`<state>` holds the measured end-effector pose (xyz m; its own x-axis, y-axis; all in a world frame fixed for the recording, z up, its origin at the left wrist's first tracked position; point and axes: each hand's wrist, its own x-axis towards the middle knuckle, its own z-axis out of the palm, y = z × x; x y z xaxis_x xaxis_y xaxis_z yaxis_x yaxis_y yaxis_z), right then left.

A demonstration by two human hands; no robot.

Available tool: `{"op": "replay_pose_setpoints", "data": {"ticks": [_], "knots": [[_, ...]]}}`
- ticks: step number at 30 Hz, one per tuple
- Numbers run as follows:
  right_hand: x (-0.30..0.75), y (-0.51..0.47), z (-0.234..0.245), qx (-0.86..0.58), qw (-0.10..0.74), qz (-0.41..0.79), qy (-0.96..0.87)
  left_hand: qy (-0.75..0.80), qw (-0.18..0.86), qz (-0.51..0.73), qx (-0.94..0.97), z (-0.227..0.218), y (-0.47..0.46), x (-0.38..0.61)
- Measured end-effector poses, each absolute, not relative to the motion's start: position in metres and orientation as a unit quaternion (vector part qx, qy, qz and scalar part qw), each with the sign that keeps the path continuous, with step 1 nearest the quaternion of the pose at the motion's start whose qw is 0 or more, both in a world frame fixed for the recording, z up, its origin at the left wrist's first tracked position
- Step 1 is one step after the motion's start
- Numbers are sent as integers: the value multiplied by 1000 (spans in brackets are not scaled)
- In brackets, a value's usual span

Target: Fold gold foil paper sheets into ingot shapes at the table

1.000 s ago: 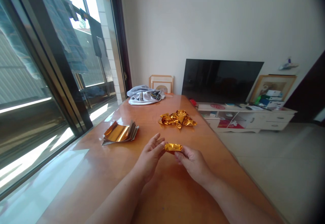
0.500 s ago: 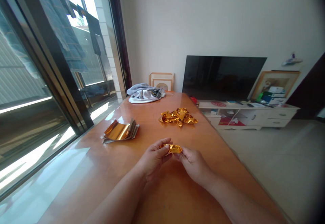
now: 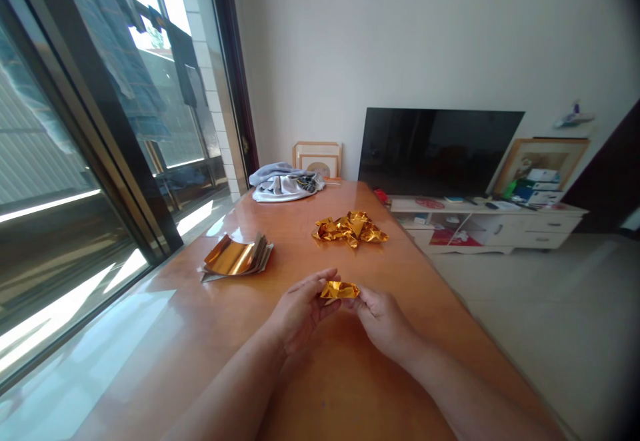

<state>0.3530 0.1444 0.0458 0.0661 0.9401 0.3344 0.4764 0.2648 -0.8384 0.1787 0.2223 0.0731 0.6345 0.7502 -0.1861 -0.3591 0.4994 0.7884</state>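
A small folded piece of gold foil paper (image 3: 340,290) is pinched between my left hand (image 3: 300,311) and my right hand (image 3: 383,321), just above the wooden table (image 3: 345,374). My fingers hide its ends. Ahead of my hands lies a loose heap of crumpled gold foil shapes (image 3: 350,229). Farther left, a stack of foil sheets (image 3: 231,258) rests with its gold top sheet curling upward and its edges fanned out.
A crumpled grey cloth (image 3: 285,184) lies at the table's far end. A glass sliding door (image 3: 85,161) runs along the left side. Beyond the right edge stand a television (image 3: 440,151) and a white cabinet (image 3: 480,224) with assorted items.
My left hand has closed in from an open pose to grip the foil's left end. The view has tilted slightly, shifting the room upward.
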Motion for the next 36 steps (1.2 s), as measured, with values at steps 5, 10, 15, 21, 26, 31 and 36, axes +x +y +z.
{"op": "replay_pose_setpoints", "data": {"ticks": [5,10,15,21,26,31,36], "knots": [[353,146,47,-558,490,266,-614,257,806,350,403,71,224,179],[356,150,47,-513,599,431,-439,262,736,389,488,71,224,177],[352,150,50,-459,602,509,-409,295,623,380,617,75,219,176],[347,155,40,-479,613,459,-430,312,570,383,656,70,217,180],[348,157,34,-511,623,382,-452,381,564,373,631,58,224,184],[350,157,33,-528,619,361,-456,358,573,341,654,54,228,185],[354,157,31,-552,576,351,-491,339,556,335,680,49,231,186]]}}
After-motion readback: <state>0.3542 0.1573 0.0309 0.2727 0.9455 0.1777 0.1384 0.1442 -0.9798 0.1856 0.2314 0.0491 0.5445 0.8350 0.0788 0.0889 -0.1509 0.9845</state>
